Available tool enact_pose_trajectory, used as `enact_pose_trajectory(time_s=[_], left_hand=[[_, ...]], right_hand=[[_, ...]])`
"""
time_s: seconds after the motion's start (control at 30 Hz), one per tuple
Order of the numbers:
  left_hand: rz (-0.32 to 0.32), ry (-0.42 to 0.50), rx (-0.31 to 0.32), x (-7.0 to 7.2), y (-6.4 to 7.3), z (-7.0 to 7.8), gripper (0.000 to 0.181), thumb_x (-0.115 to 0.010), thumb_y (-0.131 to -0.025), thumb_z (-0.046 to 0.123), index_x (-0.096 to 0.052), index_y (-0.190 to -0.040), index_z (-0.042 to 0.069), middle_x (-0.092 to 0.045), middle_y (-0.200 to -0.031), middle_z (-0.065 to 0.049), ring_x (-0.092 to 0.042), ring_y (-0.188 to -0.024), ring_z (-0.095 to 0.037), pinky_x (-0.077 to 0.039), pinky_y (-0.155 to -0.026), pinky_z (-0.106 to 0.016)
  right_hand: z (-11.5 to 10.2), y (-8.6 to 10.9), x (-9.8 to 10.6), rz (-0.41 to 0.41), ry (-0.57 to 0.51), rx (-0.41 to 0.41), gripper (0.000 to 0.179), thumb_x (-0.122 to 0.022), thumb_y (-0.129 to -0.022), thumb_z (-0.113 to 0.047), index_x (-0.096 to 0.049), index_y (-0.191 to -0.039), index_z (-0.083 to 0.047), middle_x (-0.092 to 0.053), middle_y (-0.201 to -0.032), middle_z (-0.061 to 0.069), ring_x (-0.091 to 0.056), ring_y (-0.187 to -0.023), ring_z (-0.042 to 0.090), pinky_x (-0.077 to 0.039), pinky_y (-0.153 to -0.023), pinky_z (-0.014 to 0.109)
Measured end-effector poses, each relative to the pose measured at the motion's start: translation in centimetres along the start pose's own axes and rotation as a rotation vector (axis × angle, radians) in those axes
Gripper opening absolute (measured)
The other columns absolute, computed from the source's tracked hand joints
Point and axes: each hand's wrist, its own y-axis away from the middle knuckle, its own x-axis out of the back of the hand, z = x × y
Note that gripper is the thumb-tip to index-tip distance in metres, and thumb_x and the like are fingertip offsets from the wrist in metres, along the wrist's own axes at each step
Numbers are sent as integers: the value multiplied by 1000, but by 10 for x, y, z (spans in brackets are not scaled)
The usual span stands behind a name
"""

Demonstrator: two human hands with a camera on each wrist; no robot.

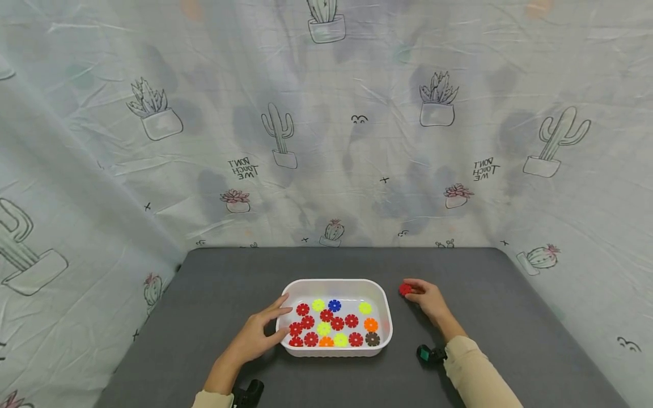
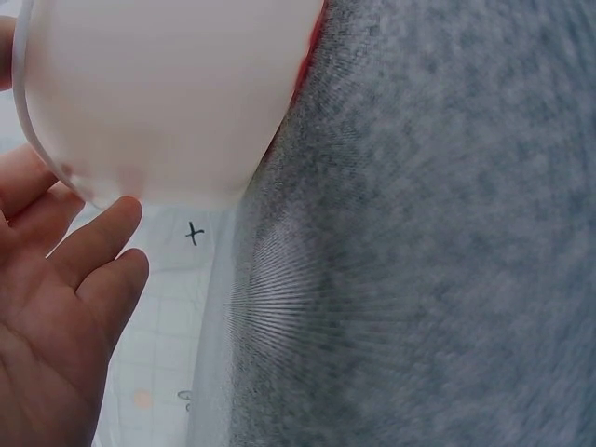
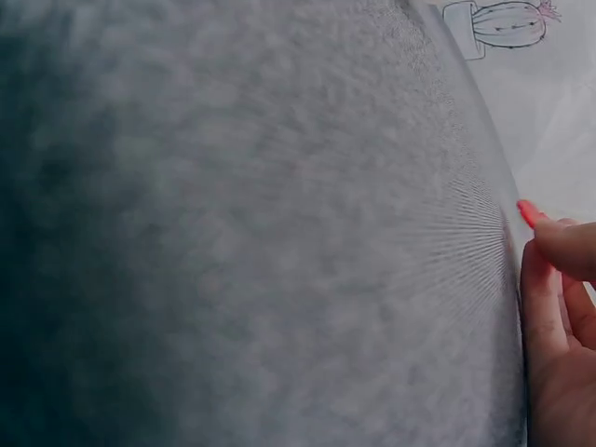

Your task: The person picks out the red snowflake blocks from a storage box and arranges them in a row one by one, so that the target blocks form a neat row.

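Left hand [image 1: 257, 333]: fingers hooked over the left rim of the white tray [image 1: 334, 352], gripping it. Tray: on the grey worktop [image 1: 352, 388], long axis running left to right; contains notched discs [image 1: 337, 323], red, yellow, orange, blue, one dark. Right hand [image 1: 428, 299]: fingers pinching a red disc [image 1: 405, 289], right of the tray, round face towards the head camera, edge-on in the right wrist view. Printed pale cloth [image 1: 326, 141]: behind.
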Motion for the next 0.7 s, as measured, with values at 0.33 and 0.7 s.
enact_pose_trajectory(time_s=[0.33,0.7], left_hand=[[5,8,-9,0,0,-1,46,-69,-85,24,-61,-128,11,-39,-150,-1,-40,-136,-28,-35,-104,-58],[3,3,1,-1,0,-1,46,-69,-85,25,-61,-128,11,-38,-151,-1,-40,-136,-28,-36,-104,-58]], right_hand=[[3,-6,-2,-10,247,91,38,-67,-81,3,-63,-119,5,-65,-111,25,-62,-95,28,-49,-73,25],[4,-7,-5,-6,252,104,40,-65,-84,3,-60,-123,5,-61,-123,25,-59,-111,37,-52,-88,39]])
